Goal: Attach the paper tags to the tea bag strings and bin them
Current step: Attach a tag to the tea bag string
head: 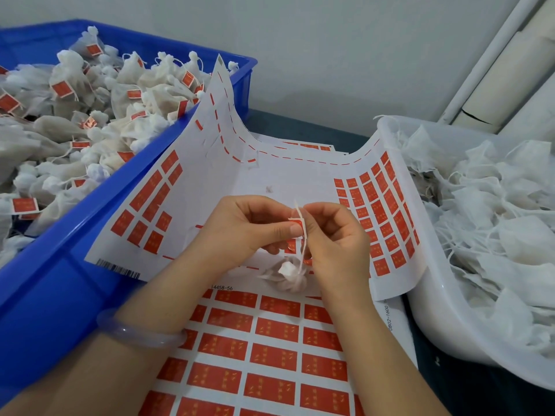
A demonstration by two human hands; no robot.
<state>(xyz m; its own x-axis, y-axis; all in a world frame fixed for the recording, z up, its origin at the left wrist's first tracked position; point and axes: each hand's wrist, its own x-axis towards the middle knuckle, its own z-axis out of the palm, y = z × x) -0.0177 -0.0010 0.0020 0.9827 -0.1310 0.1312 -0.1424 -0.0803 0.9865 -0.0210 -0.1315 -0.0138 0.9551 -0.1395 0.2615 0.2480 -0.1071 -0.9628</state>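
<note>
While the left hand point(243, 226) pinches a red paper tag point(296, 225) between thumb and forefinger, the right hand point(333, 235) pinches the white string point(304, 235) against that tag. The string runs down to a tea bag point(289, 274) lying on a partly peeled tag sheet point(240, 175) at the middle of the desk, just below both hands. A full tag sheet point(270, 340) lies nearer the desk's front edge. Along the left edge stands a blue bin point(60, 265) heaped with tagged tea bags point(75, 115); at the right edge a white tub point(435, 310) holds untagged bags point(495, 220). A pale bracelet point(141, 334) circles the left wrist.
</note>
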